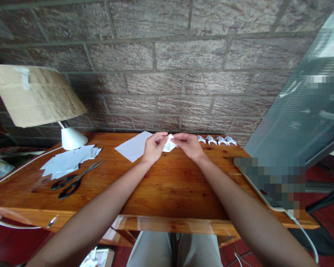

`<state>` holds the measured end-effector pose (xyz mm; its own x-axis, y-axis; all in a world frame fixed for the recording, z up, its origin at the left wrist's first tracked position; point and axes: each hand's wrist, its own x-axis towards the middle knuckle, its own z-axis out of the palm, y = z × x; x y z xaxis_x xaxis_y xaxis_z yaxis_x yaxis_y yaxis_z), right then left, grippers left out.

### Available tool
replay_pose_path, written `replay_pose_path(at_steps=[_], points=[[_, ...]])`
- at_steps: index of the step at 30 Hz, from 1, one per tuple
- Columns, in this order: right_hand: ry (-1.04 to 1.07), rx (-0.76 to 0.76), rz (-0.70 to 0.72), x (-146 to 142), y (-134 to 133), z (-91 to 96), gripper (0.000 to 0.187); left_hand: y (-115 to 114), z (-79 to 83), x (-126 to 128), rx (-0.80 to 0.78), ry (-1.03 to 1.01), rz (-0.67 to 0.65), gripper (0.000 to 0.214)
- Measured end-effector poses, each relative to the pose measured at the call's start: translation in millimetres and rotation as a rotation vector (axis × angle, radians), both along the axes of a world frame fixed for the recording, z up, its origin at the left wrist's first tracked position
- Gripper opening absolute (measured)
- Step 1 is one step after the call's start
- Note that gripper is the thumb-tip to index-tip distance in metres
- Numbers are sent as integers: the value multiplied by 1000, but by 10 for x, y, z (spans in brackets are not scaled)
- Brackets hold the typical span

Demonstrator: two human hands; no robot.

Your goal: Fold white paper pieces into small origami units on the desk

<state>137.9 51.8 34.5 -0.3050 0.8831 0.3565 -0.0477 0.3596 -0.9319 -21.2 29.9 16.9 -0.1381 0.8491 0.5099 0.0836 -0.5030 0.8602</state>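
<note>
A small folded piece of white paper (169, 144) is held up between my two hands over the back of the wooden table. My left hand (155, 147) pinches its left side between thumb and fingers. On its right side, my right hand (189, 144) grips the paper the same way. Behind my left hand a white paper sheet (132, 147) lies flat on the table. Just right of my right hand, several folded white paper pieces (220, 140) stand in a row near the wall.
Black-handled scissors (77, 179) and a pile of white paper pieces (68, 161) lie at the left, by a lamp (74, 138) with a newsprint shade. A device with blurred-out parts (263, 185) rests at the table's right edge, its white cable (303, 228) hanging down. The brick wall (169, 81) borders the back.
</note>
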Motion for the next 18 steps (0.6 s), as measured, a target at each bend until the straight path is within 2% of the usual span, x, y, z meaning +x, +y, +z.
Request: replay_pose_path(at_steps=[3, 9, 18], points=[[-4, 44, -14, -5, -12, 6, 32, -6, 13, 10, -10, -38, -8, 38], [-44, 189, -28, -15, -16, -26, 27, -10, 38, 22, -48, -98, -38, 25], [-243, 430, -206, -10, -72, -13, 22, -19, 56, 23, -113, -224, -135, 31]])
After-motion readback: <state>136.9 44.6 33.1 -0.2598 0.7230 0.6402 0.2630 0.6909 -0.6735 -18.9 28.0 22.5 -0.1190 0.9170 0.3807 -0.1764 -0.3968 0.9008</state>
